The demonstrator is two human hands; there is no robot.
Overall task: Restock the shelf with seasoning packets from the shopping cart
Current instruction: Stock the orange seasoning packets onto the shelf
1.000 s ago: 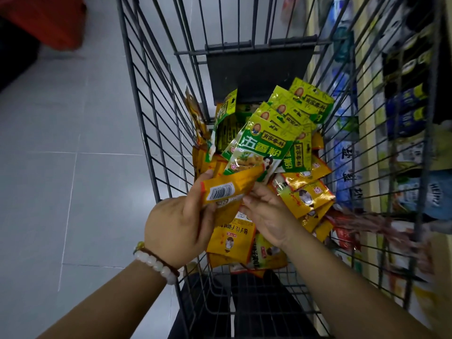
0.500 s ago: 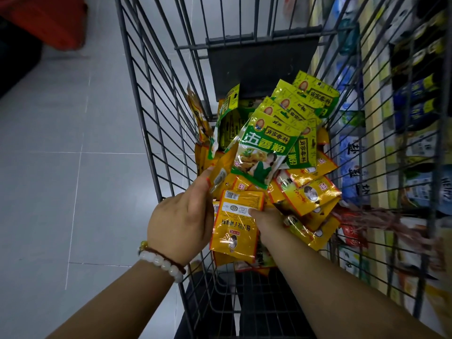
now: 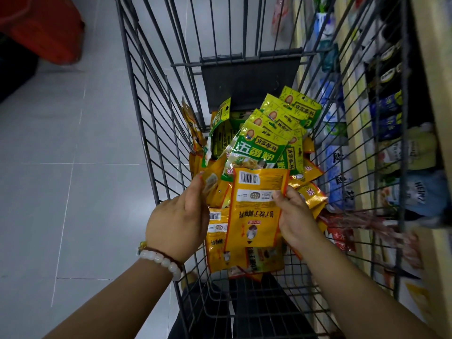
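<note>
Picking step: right hand point(image 3: 297, 217) pinches yellow dumpling-seasoning packet point(image 3: 255, 209), left hand point(image 3: 179, 225) holds another yellow packet point(image 3: 212, 187) over shopping cart point(image 3: 146, 118); next, transfer to shelf point(image 3: 352, 113).

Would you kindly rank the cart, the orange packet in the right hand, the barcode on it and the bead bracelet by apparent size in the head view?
1. Cart
2. Orange packet
3. Bracelet
4. Barcode

Bracelet and barcode look similar, so their order is unsure.

The shopping cart point(image 3: 156, 133) is open overhead for reaching in, but its wire walls fence both sides, heaped seasoning packets point(image 3: 266, 148) fill the middle, and the shelf point(image 3: 430, 77) crowds its right.
</note>
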